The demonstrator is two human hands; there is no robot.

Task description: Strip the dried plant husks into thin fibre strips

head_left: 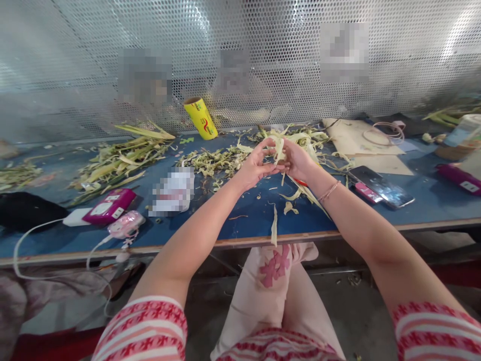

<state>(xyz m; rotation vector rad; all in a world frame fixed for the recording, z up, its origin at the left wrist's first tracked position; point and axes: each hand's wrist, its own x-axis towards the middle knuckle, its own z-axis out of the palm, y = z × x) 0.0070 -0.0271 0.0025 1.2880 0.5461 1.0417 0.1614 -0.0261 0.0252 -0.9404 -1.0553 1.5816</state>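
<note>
A pale, curled strip of dried leaf, like corn husk (278,150), is held up between my two hands above the blue table (240,205). My left hand (254,166) has its fingers bent around the strip from the left. From the other side, my right hand (299,159) grips the same strip, its fingertips partly hidden. Behind and beneath the hands lies a loose heap of pale husk strips (310,143). Another single strip (274,224) hangs over the table's front edge, near some small torn bits (290,208).
Greenish dried scraps (214,161) and a larger husk pile (124,160) lie leftward. A yellow roll (201,119) leans by the perforated metal partition (263,30). Purple power bank (109,206), cables and plastic packet (173,190) are left; phone (381,186) and cardboard (361,138) right.
</note>
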